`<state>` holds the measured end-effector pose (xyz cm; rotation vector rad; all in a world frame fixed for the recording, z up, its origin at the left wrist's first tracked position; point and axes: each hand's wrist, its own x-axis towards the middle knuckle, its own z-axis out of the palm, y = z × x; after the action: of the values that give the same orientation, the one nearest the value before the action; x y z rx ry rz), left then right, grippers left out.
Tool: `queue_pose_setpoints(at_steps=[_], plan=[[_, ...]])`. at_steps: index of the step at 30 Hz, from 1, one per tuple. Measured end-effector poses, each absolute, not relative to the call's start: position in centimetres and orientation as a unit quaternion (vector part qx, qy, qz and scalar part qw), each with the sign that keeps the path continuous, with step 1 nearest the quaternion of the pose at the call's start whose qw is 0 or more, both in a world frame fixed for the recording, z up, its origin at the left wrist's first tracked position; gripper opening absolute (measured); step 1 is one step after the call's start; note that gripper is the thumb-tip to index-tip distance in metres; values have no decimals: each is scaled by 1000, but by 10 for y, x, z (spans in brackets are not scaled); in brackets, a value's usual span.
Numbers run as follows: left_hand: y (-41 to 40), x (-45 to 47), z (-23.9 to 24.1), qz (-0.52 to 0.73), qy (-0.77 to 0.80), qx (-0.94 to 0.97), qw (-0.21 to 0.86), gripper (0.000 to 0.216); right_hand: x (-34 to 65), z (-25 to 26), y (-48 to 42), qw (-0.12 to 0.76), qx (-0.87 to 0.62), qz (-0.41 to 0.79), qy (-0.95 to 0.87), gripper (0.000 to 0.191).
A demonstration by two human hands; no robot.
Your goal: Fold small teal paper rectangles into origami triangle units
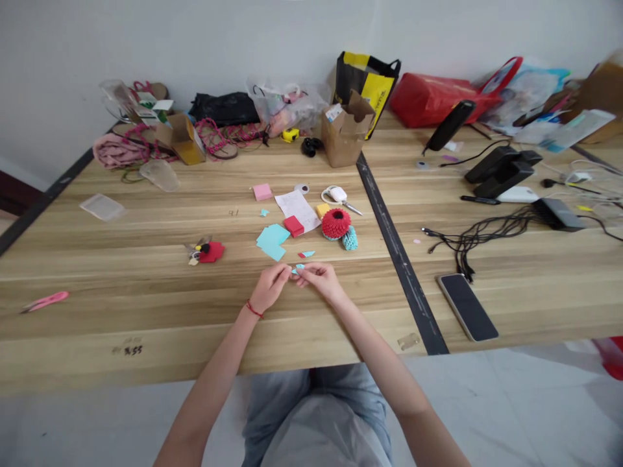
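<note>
My left hand (270, 286) and my right hand (318, 280) meet over the wooden table (146, 259), pinching a small light-blue paper piece (298, 268) between the fingertips. A red cord is around my left wrist. Just beyond the hands lie a stack of light-blue paper squares (272, 240), a small red-and-blue scrap (306, 254), a red paper block (294, 226), a red folded-paper ring (335, 224) and a smaller teal folded-paper piece (350, 239).
A white sheet (296, 209), pink notes (262, 191), small scissors (338, 195) and a cardboard box (345, 133) lie farther back. A phone (467, 306) and black cables (467, 243) are right; a red keychain (207, 251) and pink cutter (46, 301) left. Bags line the wall.
</note>
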<state>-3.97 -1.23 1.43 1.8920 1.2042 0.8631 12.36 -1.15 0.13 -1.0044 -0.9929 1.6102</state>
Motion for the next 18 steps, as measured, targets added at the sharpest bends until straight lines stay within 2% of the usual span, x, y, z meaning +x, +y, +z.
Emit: queue_pose_setpoints(at_steps=[9,14,18], plan=[[-9,-40,11,308,461,736,388,39,125,3,-12,487,-393,669,-400,24],[-10,-42,11,329,453,716,416,41,127,5,-11,455,-404,705,-365,26],[-10,-44,12,330,453,740,372,34,128,7,-11,440,-412,719,-347,27]])
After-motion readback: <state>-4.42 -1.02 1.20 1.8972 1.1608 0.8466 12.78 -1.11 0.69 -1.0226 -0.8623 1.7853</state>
